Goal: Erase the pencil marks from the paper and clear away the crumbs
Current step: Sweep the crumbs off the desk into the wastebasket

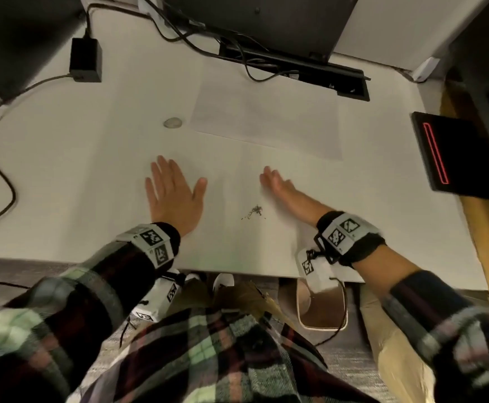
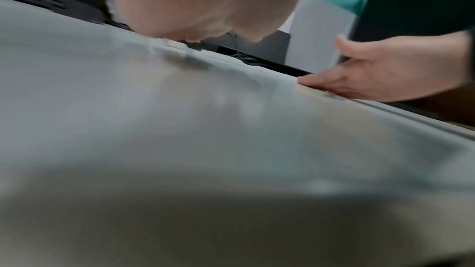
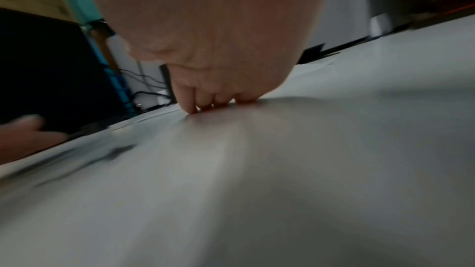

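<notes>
Head: dark crumbs on paper

Smooth matt paper lies on a matt white desk; the plaid sleeve looks like soft woven cloth.

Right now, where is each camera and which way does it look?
Head: up high, looking down at the desk, paper, crumbs; left hand, right hand, sleeves show.
Left wrist: low on the paper, facing forward; left palm shows.
Right wrist: low, facing forward; right hand's fingers touch paper.
Both wrist views share the paper and the other hand.
</notes>
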### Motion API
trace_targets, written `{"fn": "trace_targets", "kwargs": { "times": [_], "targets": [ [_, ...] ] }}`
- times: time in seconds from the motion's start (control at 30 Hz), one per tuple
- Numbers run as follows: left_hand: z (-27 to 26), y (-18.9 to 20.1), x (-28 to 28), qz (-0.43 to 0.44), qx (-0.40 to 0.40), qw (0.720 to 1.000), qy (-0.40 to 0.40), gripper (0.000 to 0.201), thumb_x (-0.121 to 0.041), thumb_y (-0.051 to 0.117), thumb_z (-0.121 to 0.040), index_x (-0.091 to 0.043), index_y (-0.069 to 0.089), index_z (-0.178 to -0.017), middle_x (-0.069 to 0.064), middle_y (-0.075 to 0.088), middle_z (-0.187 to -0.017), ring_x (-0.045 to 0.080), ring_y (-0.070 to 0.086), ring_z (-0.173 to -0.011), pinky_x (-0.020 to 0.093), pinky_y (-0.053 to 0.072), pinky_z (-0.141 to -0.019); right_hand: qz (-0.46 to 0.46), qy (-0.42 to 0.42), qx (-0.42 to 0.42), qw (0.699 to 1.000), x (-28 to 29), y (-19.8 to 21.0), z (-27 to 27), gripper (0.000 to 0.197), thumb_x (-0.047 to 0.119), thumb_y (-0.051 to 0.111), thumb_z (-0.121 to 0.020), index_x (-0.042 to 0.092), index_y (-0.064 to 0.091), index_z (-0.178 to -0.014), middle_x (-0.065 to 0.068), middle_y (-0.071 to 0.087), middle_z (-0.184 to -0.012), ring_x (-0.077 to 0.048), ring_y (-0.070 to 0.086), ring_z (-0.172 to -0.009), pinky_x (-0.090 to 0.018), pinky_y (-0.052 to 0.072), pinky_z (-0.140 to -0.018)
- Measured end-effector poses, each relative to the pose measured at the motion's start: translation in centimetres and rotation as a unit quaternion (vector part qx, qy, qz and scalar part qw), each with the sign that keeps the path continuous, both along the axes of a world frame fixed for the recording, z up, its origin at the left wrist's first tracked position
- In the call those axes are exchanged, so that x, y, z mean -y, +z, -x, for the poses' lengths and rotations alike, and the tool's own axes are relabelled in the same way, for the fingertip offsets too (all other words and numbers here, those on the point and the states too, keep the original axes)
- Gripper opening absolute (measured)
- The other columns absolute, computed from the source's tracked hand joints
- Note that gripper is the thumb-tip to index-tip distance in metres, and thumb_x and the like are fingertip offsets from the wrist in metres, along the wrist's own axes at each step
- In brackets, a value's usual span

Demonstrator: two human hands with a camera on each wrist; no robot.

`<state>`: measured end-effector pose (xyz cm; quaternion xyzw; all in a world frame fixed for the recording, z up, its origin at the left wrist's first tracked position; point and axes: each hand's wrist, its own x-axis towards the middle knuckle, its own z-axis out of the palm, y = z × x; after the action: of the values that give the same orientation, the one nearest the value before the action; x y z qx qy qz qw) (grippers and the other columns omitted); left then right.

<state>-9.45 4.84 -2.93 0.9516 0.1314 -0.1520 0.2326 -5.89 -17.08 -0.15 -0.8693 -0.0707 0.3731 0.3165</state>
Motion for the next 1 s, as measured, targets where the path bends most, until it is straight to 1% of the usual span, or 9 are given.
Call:
{"fn": "trace_targets", "kwargs": {
  "times": [0.13,0.23,0.37,0.5,0.57,0.67,0.83,0.9,1.0],
  "targets": [
    [-0.6,-0.2,-0.8,-0.011,-0.03,0.997,0.069,0.077,-0.051,0.014,-0.098,0.002,-0.013,-0.145,0.016,-0.02,-0.154,0.025,-0.019,-0.143,0.037,-0.013,-0.114,-0.067,0.074,-0.023,0.995,-0.8,-0.4,3.3,0.095,0.077,-0.009,-0.069,0.028,0.008,-0.148,0.024,-0.001,-0.147,0.008,-0.008,-0.133,-0.012,-0.012,-0.106],
    [-0.6,-0.2,0.7,-0.029,-0.041,0.999,0.013,0.076,-0.051,0.012,-0.097,0.003,-0.014,-0.145,0.017,-0.02,-0.154,0.026,-0.017,-0.143,0.037,-0.011,-0.115,-0.112,-0.007,-0.043,0.993,0.2,0.9,3.3,0.076,0.062,-0.002,-0.081,0.03,0.027,-0.144,0.019,0.017,-0.151,0.003,0.01,-0.139,-0.023,-0.001,-0.116],
    [-0.1,0.1,4.5,0.028,-0.038,0.994,-0.097,0.075,-0.05,0.013,-0.098,0.0,-0.016,-0.145,0.015,-0.024,-0.153,0.022,-0.022,-0.142,0.033,-0.015,-0.113,-0.105,-0.04,0.01,0.994,1.0,2.1,-0.4,0.071,0.062,-0.001,-0.083,0.037,0.033,-0.141,0.014,0.024,-0.152,-0.004,0.011,-0.142,-0.036,0.002,-0.118],
    [1.6,0.6,7.2,0.154,-0.048,0.969,-0.19,0.066,-0.044,0.017,-0.1,-0.006,-0.009,-0.148,0.008,-0.019,-0.155,0.015,-0.018,-0.143,0.023,-0.014,-0.111,-0.079,0.023,0.007,0.997,-1.1,2.6,-4.4,0.06,0.05,0.003,-0.096,0.029,0.034,-0.142,0.013,0.024,-0.152,0.001,0.013,-0.138,-0.019,0.002,-0.108],
    [2.5,1.3,7.2,0.262,-0.07,0.946,-0.177,0.06,-0.041,0.02,-0.101,-0.012,-0.001,-0.15,0.0,-0.008,-0.157,0.008,-0.008,-0.144,0.015,-0.008,-0.107,-0.071,0.069,-0.003,0.995,-3.3,2.7,-5.8,0.056,0.046,0.004,-0.098,0.027,0.032,-0.143,0.012,0.022,-0.153,-0.002,0.013,-0.139,-0.017,0.003,-0.103],
    [3.1,1.9,5.4,0.348,-0.019,0.937,-0.019,0.053,-0.039,0.027,-0.1,-0.021,0.017,-0.149,-0.007,0.014,-0.156,0.005,0.01,-0.143,0.009,0.003,-0.104,-0.065,0.116,-0.01,0.991,-6.8,2.0,-7.4,0.057,0.047,0.006,-0.098,0.025,0.031,-0.144,0.007,0.022,-0.154,-0.007,0.014,-0.141,-0.018,0.006,-0.103],
    [3.2,0.1,-1.2,0.134,0.143,0.97,0.146,0.043,-0.027,0.032,-0.102,-0.01,0.038,-0.141,0.007,0.034,-0.15,0.021,0.026,-0.14,0.033,0.014,-0.115,-0.001,0.236,0.003,0.972,-10.7,0.3,-9.6,0.057,0.05,0.003,-0.097,0.027,0.009,-0.149,0.003,0.001,-0.158,-0.012,-0.001,-0.145,-0.031,-0.003,-0.116],
    [3.3,-1.1,-3.7,0.033,0.136,0.977,0.163,0.049,-0.028,0.03,-0.101,-0.004,0.032,-0.143,0.013,0.026,-0.153,0.027,0.021,-0.141,0.04,0.014,-0.116,0.036,0.304,0.002,0.952,-10.7,-0.1,-9.3,0.052,0.041,0.005,-0.1,0.025,-0.001,-0.149,0.0,-0.007,-0.158,-0.016,-0.009,-0.144,-0.036,-0.006,-0.118],
    [3.7,-2.0,-5.5,-0.044,0.073,0.981,0.177,0.061,-0.037,0.023,-0.1,-0.001,0.012,-0.148,0.014,0.006,-0.157,0.026,0.004,-0.145,0.039,0.004,-0.117,0.038,0.361,0.007,0.932,-9.2,0.4,-7.1,0.053,0.008,0.008,-0.096,0.014,-0.004,-0.148,-0.007,-0.012,-0.156,-0.02,-0.014,-0.143,-0.039,-0.008,-0.117]
  ]
}}
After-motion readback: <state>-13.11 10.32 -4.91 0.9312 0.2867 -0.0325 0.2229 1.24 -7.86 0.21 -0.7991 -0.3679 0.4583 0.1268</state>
